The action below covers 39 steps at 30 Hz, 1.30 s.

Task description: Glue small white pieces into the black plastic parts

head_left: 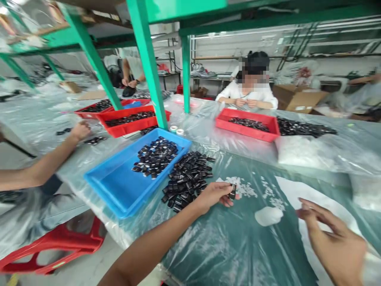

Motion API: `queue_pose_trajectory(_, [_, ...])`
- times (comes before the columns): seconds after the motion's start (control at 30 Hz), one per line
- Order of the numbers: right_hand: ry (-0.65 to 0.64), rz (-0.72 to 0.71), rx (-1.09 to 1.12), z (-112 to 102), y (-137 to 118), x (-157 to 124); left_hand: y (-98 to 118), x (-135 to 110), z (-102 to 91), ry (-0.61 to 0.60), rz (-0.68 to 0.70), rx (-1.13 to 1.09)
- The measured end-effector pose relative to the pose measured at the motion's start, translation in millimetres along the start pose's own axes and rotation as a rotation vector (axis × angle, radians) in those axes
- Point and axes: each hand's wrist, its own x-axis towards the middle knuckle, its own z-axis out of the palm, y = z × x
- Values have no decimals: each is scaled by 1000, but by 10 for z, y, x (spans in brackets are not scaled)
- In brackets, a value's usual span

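Observation:
My left hand (216, 195) pinches a small black part (232, 192) with a shiny face, held just above the table by a scatter of tiny white pieces (242, 187). Behind that hand lies a heap of similar black parts (190, 178). On the right, my right hand (336, 238) hovers over a white sheet (321, 198), its thumb and fingertips drawn together; whether anything sits between them I cannot make out. Between my hands rests a white rounded object (268, 216).
A blue tray (113, 182) with many black parts stands left of the heap. Red trays (247, 125) sit farther back, one before a seated person (247, 91). Another person's arm (44, 167) reaches in from the left. Green posts (149, 63) rise from the table; plastic bags (306, 153) lie right.

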Motion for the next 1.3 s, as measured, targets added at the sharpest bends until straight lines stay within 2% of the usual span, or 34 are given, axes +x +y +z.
queue_pose_trajectory(0.1, [-105,-56,-26,97,159,-16,-44,-18,-27,-29,-50,-75])
queue_pose_trajectory(0.27, [-225,-84,37,112,109,-105,3,-63,-37,-24,-87,-93])
queue_pose_trajectory(0.43, [-510,-124,107,33,119,-14,61,-101,-24,-50,-47,-77])
queue_pose_trajectory(0.53, [-657,-143,3,24,182,23,80,-119,-22,-77,-39,-80])
queue_pose_trajectory(0.63, [-746,-122,-103,59,214,12,70,-124,-16,-56,-63,-64])
queue_pose_trajectory(0.73, [-783,-119,-88,123,203,-16,21,-127,4,-31,-84,-56])
queue_pose_trajectory(0.87, [-763,-123,13,223,167,-58,-53,-152,54,-51,-106,-46])
queue_pose_trajectory(1.0, [-694,-3,228,306,83,-131,-79,-190,103,-87,-77,9])
queue_pose_trajectory(1.1, [-708,112,505,333,-15,-203,-108,-209,130,-98,0,125])
queue_pose_trajectory(1.23, [-730,229,813,352,-66,-304,-156,-233,165,-11,193,455])
queue_pose_trajectory(1.3, [-754,278,916,379,-58,-346,-155,-249,183,13,240,548])
